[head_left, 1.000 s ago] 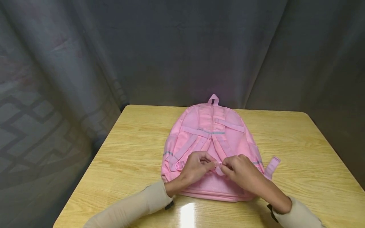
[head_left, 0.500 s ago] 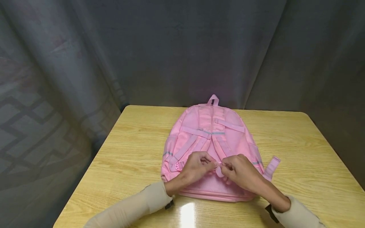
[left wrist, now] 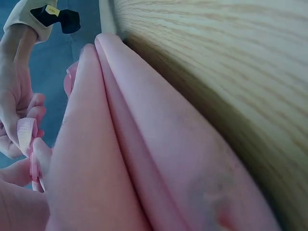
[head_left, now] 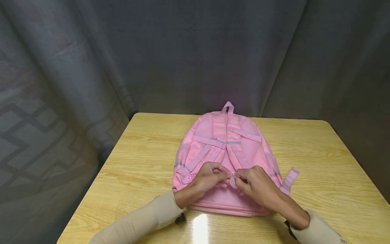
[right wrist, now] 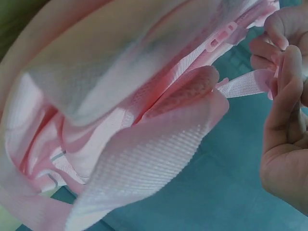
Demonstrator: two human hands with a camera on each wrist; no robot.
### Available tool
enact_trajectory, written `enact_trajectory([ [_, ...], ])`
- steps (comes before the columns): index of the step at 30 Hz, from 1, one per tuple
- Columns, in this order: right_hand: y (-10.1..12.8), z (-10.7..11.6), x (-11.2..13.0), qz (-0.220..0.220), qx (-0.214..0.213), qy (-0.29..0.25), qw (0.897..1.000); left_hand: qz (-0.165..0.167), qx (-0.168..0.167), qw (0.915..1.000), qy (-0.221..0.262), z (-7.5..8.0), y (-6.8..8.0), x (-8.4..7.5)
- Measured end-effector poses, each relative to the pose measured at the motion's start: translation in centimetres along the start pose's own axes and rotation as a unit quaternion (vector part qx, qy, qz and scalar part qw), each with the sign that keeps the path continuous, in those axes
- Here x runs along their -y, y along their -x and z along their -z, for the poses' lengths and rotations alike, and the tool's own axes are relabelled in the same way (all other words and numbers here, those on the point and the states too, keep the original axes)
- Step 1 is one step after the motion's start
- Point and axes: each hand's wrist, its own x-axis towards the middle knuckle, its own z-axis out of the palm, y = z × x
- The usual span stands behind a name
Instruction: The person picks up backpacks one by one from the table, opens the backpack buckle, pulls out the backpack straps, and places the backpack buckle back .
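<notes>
A pink backpack (head_left: 226, 201) lies on the table with its straps facing up. Over its lower part, my left hand (head_left: 208, 179) and right hand (head_left: 258, 185) work with their fingertips close together. Between my left thumb and fingers is a small pink plastic piece, like a buckle (left wrist: 34, 166). My right fingers pinch pink webbing (left wrist: 26, 134) that runs to it; a flap of this strap (head_left: 233, 183) hangs between both hands. Fingers hide most of the buckle. In the right wrist view, webbing (right wrist: 245, 83) stretches from the backpack to the fingertips.
Another pink buckle (head_left: 191, 177) lies at the backpack's left side. A loose strap end (head_left: 290, 179) sticks out on the right over the wooden table (head_left: 143, 149). The top handle (head_left: 228, 107) points toward the dark curtain (head_left: 195, 57) behind.
My left hand has shifted slightly left, and the strap flap between the hands has changed its lie. My right hand stays nearly in place; the backpack keeps its position.
</notes>
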Motion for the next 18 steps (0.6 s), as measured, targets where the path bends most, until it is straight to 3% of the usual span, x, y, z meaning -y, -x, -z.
enact_trajectory([
  [8,0.04,-0.07,0.30,0.014,-0.023,0.027,0.999,0.022,0.014,0.9987,0.044,0.31,-0.12,-0.02],
  [13,-0.10,-0.13,0.36,-0.010,-0.020,0.060,0.998,-0.010,0.000,0.9997,0.020,0.19,-0.05,0.06],
  [18,-0.20,0.12,0.43,-0.066,0.037,0.045,0.996,-0.063,-0.002,0.9974,-0.035,0.06,0.09,0.44],
])
